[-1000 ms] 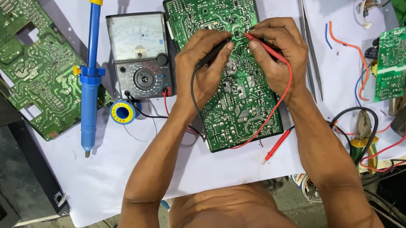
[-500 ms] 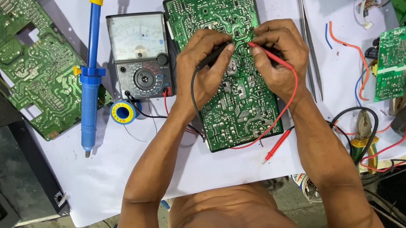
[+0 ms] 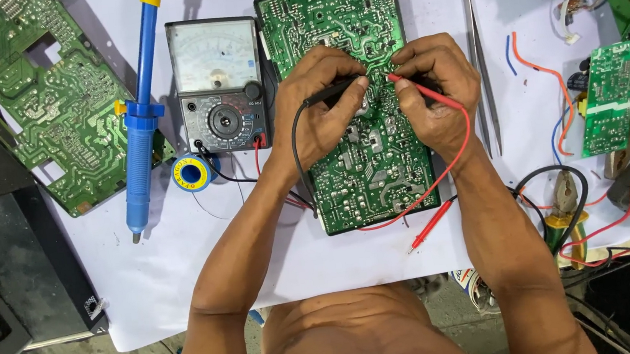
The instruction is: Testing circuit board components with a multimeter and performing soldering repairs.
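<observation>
Both hands worked over the large green circuit board (image 3: 359,119), which lay solder side up on the white sheet (image 3: 187,289) and serves as reference for all positions. Left hand (image 3: 319,103) rested on the board's middle, fingers curled closed around the black probe (image 3: 337,90), pinching it with its tip aimed toward the board's centre line. Right hand (image 3: 433,88) sat just beside it over the board's right half, fingers closed in a pen-like pinch on the red probe (image 3: 410,87); its tip met the board close to the black probe's tip, the two nearly touching. Exact contact points were hidden by the fingers. The red lead (image 3: 463,155) looped off the board's right edge and back under its lower edge; the black lead (image 3: 297,155) dropped along the left edge. Analog multimeter (image 3: 217,82) stood touching the board's left side, dial face up. Left of the meter lay a blue desoldering pump (image 3: 140,124), with a solder spool (image 3: 191,173) below it. A spare red probe (image 3: 429,226) lay just below the board's lower right corner. Long metal tweezers (image 3: 477,61) lay just right of the board, parallel to it. A smaller green board (image 3: 603,95) sat well to the right, another large green board (image 3: 38,103) far left.
</observation>
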